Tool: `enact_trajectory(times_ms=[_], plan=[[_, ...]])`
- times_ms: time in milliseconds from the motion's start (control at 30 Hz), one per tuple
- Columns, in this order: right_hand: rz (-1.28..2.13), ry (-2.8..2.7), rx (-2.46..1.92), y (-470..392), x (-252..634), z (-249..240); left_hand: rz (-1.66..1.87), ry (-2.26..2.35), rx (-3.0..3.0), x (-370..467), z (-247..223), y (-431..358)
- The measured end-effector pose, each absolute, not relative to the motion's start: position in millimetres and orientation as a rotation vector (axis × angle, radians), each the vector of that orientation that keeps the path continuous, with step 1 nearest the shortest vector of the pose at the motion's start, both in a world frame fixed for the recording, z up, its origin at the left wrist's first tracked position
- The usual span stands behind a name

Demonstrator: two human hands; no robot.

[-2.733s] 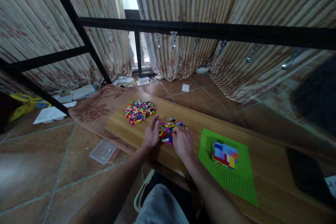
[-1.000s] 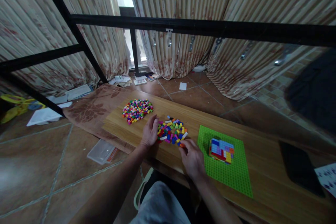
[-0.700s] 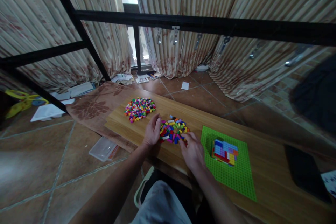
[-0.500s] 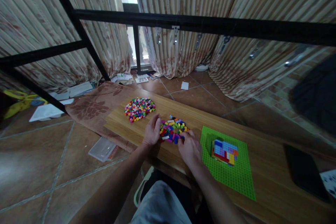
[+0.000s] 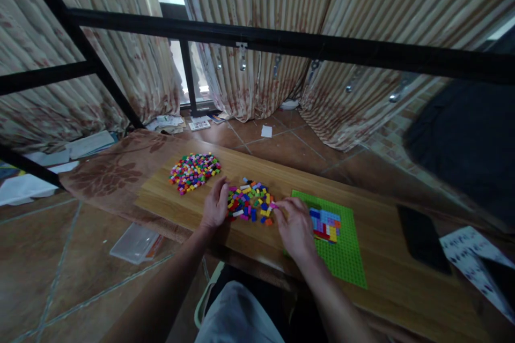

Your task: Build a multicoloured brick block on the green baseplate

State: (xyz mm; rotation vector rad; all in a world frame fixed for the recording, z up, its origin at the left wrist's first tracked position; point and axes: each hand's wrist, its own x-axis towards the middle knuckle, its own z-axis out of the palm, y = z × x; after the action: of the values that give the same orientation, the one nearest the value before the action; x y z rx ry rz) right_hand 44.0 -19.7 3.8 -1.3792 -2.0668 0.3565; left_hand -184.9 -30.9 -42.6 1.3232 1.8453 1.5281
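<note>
My left hand (image 5: 216,206) stands on its edge at the left side of a loose pile of coloured toy bricks (image 5: 246,199). Its fingers are stretched out and hold nothing. At the pile's right side, my right hand (image 5: 295,228) pinches a small pink brick (image 5: 273,205) between thumb and fingertips. Just beyond that hand lies a green baseplate (image 5: 346,257), bearing a flat block of joined bricks (image 5: 326,225) in blue, red, yellow and orange. The hand covers the baseplate's left part.
A second brick pile (image 5: 193,171) sits farther left on the wooden board (image 5: 161,190). A dark flat device (image 5: 423,238) lies to the right, beside a printed sheet (image 5: 475,262). A clear plastic box (image 5: 134,244) is on the floor. A black metal rail (image 5: 273,37) crosses ahead.
My right hand has lifted from the pile and moved right toward the baseplate, a pink brick now showing in its fingers. My left hand stays beside the pile. The view has turned right.
</note>
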Motion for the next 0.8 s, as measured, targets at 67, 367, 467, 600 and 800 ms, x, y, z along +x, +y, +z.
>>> enact_trajectory(times_ms=[67, 367, 467, 600, 800], plan=[[0.307, -2.035, -1.403, -14.4, 73.7, 9.3, 1.527, 1.832, 1.332, -186.2, -44.5, -30.3], [0.326, -2.135, -1.579, 17.3, 146.1, 8.3, 1.517, 1.865, 1.332, -186.2, -40.2, -29.6], [0.346, -2.176, -1.72, 20.9, 140.6, 11.9, 1.555, 1.851, 1.346, -183.0, -30.4, -31.2], [0.39, -2.179, -1.825, 24.5, 135.7, 19.2, 1.619, 1.887, 1.473, -157.8, -5.1, -31.9], [0.444, -2.152, -1.835, 27.2, 134.4, 25.4, 1.317, 1.427, 1.518, -64.7, 8.7, -2.6]])
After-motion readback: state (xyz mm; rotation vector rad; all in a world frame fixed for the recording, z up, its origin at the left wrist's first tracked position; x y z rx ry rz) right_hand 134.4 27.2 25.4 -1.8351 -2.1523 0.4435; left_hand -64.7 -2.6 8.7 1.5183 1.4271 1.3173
